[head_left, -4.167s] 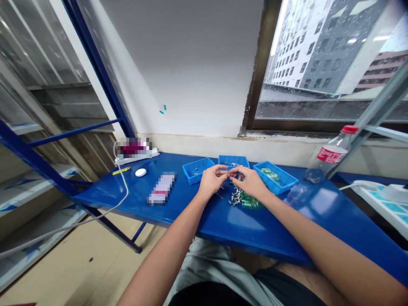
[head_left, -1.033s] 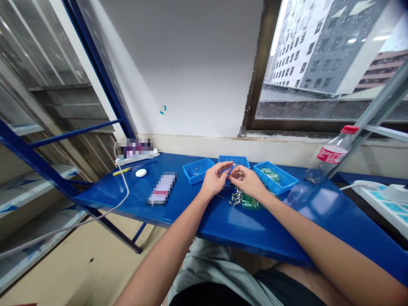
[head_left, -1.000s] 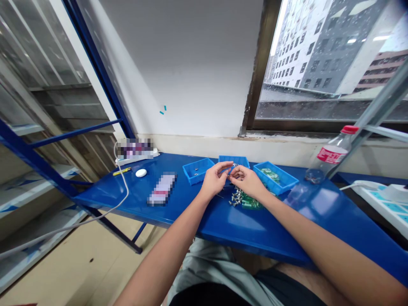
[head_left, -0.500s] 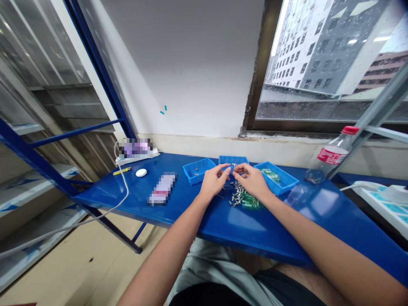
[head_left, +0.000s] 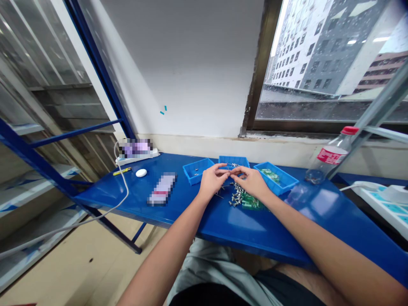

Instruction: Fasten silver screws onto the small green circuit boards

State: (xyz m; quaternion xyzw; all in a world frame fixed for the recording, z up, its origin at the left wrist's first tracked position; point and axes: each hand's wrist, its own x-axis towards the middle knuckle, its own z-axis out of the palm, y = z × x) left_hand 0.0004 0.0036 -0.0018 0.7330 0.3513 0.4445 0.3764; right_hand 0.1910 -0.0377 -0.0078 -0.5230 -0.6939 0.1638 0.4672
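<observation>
Blue table (head_left: 178,210) forms the work surface; both of my hands are positioned above it, near its far edge. My left hand (head_left: 213,180) and my right hand (head_left: 253,182) face each other, with their fingertips meeting or nearly meeting at the centre. On each hand, the thumb and fingers are set narrow. The contact area is too small to resolve, so I cannot tell whether either grip is closed on a part.

Loose metal parts (head_left: 236,197) are heaped on the table below my right hand. Green pieces (head_left: 251,202) lie just beside the heap, on its right, partly under my right wrist. Thin metal pins (head_left: 219,195) lie on the table near my left hand.

Three blue plastic trays are arranged beyond and around my hands. The left tray (head_left: 190,181) contains a few small parts. The middle tray (head_left: 233,158) contains metallic parts and is partly hidden by my fingers. The right tray (head_left: 288,185) contains green and whitish pieces.

On the left side of the table are a white oval object (head_left: 141,173), a yellow tool (head_left: 122,171), a pixelated flat item (head_left: 162,189) and a white power strip (head_left: 137,158). A clear bottle (head_left: 331,155) with a red cap stands tilted in view, to the right of the trays.
</observation>
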